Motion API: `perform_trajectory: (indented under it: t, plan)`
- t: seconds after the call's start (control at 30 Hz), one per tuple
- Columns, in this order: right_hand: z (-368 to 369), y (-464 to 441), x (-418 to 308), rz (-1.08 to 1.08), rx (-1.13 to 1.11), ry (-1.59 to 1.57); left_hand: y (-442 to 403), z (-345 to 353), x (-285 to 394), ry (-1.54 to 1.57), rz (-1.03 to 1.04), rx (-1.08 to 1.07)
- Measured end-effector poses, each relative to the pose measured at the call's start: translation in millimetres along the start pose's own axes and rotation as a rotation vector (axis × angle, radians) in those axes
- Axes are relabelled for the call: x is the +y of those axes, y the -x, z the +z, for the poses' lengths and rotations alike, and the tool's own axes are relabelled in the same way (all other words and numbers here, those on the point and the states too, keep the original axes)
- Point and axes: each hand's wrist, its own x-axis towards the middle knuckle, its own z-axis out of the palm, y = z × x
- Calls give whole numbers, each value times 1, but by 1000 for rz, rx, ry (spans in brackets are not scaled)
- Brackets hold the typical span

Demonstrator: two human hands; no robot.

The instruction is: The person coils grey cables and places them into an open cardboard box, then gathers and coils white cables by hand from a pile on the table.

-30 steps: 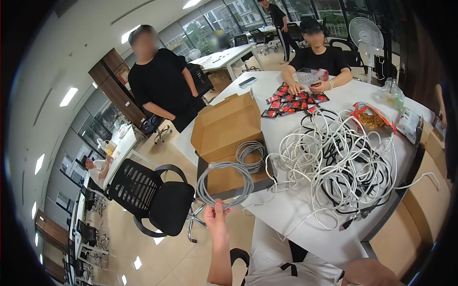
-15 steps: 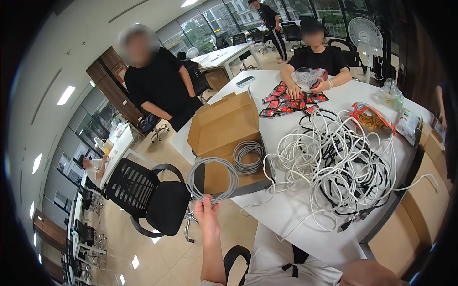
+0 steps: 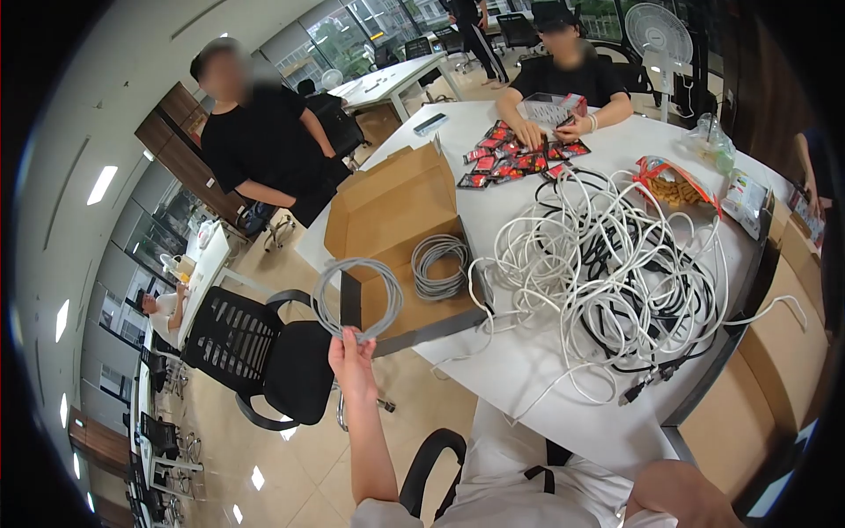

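Note:
My left hand [image 3: 354, 359] grips the lower edge of a coiled grey cable [image 3: 398, 304], fingers closed round it. The loop is held upright in the air, in front of the near left side of an open cardboard box [image 3: 387, 207]. Inside that box lies a second grey cable coil [image 3: 440, 268]. To the right, a big tangle of white cables [image 3: 563, 264] and black cables [image 3: 607, 321] spreads over the white table [image 3: 466, 370]. My right hand is out of view.
Across the table a person's hands [image 3: 528, 134] touch red packets [image 3: 502, 158]. An open snack bag [image 3: 678, 185] and a plastic bag [image 3: 709, 141] are at the far right. Cardboard [image 3: 748, 405] lines the right edge. A black chair [image 3: 290, 370] stands left; another person stands behind it.
The view has shifted, so the table and box appear slightly higher and further left. My left hand still holds the coil, which has moved left and up in the picture.

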Motion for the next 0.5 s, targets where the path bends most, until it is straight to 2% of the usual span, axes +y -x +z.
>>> perform_trajectory:
  t: [0.23,0.3,0.33,0.4,0.5]
  plan:
    - [-1,-6,-4,-12,60,119,-77,-26,1,-282,-59,-59]
    - [1,-9,-6,-31,106,173,-101,-38,-5,-418,-151,-122]
    - [2,-14,0,-98,232,187,-113,-45,-12,-481,-199,-159]
    - [-4,-15,-8,-29,248,107,-139,-66,-34,-527,-330,-236]
    - [-8,-17,-4,-99,202,91,-160,-80,-59,-621,-465,-249]
